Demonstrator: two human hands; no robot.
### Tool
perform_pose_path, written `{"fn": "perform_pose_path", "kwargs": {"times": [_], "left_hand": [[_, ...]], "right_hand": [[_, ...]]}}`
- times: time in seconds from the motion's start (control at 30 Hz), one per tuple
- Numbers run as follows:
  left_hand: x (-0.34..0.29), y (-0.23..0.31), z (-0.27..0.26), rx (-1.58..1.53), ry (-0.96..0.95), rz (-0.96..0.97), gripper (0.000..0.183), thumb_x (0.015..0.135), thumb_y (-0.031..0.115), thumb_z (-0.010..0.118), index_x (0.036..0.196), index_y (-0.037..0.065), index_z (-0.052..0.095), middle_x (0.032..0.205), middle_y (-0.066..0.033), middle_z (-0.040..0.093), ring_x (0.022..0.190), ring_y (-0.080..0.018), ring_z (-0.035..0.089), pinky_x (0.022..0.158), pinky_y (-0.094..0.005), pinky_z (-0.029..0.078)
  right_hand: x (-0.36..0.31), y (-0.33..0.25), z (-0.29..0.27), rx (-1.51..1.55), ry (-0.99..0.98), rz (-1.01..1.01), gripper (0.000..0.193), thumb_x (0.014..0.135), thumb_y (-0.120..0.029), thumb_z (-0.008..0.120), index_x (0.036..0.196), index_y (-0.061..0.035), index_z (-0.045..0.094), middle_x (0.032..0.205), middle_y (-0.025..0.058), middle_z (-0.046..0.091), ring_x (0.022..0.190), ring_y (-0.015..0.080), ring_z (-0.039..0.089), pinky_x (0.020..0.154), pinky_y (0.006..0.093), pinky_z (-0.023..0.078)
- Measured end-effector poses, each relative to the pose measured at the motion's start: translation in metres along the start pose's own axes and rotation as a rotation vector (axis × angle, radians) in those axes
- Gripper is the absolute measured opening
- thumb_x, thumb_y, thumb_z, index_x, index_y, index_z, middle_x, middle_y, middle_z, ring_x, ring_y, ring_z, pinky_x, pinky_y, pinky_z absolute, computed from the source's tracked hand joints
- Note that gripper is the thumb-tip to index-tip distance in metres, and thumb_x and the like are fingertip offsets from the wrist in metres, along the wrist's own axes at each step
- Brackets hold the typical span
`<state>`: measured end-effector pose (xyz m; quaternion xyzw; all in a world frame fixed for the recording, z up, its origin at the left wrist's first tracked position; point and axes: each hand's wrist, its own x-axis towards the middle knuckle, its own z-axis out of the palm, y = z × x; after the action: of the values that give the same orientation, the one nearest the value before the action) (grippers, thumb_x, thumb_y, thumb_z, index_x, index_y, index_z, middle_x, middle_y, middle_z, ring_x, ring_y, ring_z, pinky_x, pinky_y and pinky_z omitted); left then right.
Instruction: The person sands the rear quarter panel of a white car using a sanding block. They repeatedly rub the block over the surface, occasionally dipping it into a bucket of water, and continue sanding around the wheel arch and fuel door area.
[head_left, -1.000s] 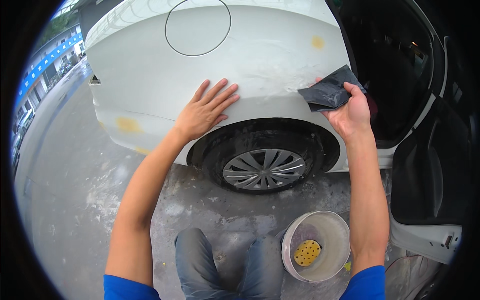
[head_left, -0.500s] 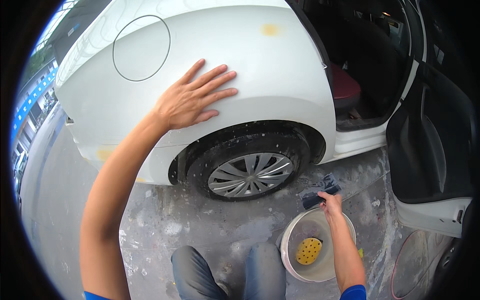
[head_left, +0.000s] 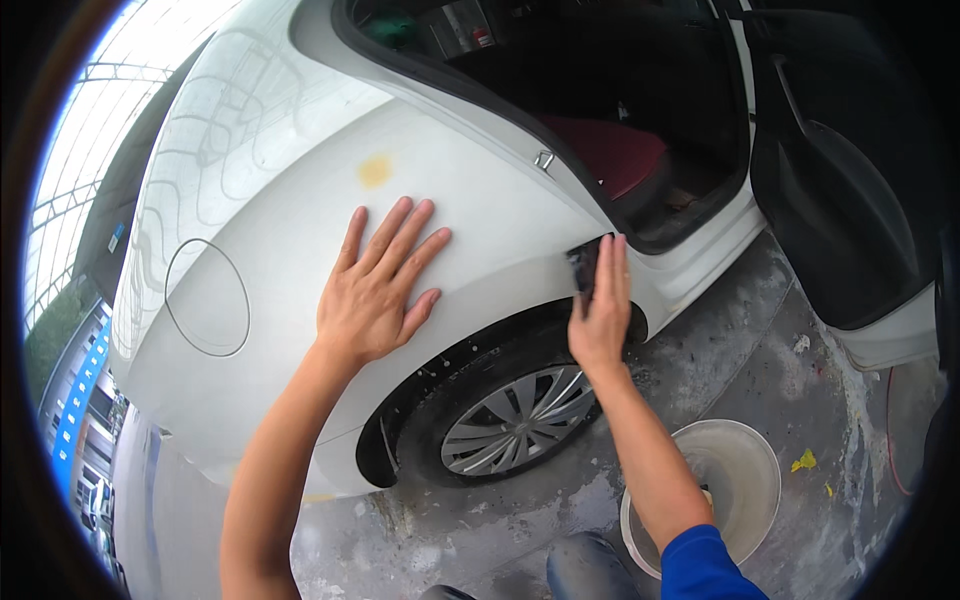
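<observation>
A dark sheet [head_left: 580,268], probably sandpaper though the fingers hide much of it, is against the car's white rear quarter panel [head_left: 500,225], above the spoked wheel [head_left: 515,425]. The right hand [head_left: 602,310] has its grip on this sheet, fingers straight. The left hand [head_left: 375,285] lies on the panel, grip wide, below a yellowish patch [head_left: 375,170]. A whitish bucket [head_left: 752,480] stands near the wheel.

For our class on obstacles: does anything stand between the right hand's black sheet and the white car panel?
Nothing visible does: the right hand holds the black sheet apparently against the white car panel.
</observation>
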<state>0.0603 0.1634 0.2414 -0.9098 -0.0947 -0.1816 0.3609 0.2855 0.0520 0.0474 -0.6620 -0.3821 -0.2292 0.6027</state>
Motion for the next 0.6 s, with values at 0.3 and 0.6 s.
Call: {"fn": "perform_pose_path", "kwargs": {"times": [0.3, 0.6], "left_hand": [[-0.003, 0.002, 0.0, 0.091, -0.019, 0.011, 0.066, 0.098, 0.034, 0.056, 0.158, 0.011, 0.047, 0.171, -0.0142, 0.034, 0.161, -0.0325, 0.024, 0.132, -0.0558, 0.009], [0.001, 0.002, 0.006, 0.107, -0.038, 0.026, 0.065, 0.098, 0.036, 0.055, 0.158, 0.01, 0.047, 0.171, -0.0162, 0.034, 0.162, -0.0338, 0.022, 0.131, -0.0571, 0.008]], "right_hand": [[0.013, -0.041, 0.026, -0.003, -0.128, -0.388, 0.103, 0.085, -0.025, 0.076, 0.165, 0.0057, 0.018, 0.172, 0.0299, 0.015, 0.16, 0.0471, 0.016, 0.128, 0.0573, 0.025], [0.012, -0.062, 0.025, 0.195, -0.072, -0.193, 0.109, 0.075, -0.012, 0.08, 0.163, 0.0114, 0.019, 0.171, 0.0333, 0.015, 0.16, 0.0502, 0.014, 0.129, 0.0564, 0.023]]}}
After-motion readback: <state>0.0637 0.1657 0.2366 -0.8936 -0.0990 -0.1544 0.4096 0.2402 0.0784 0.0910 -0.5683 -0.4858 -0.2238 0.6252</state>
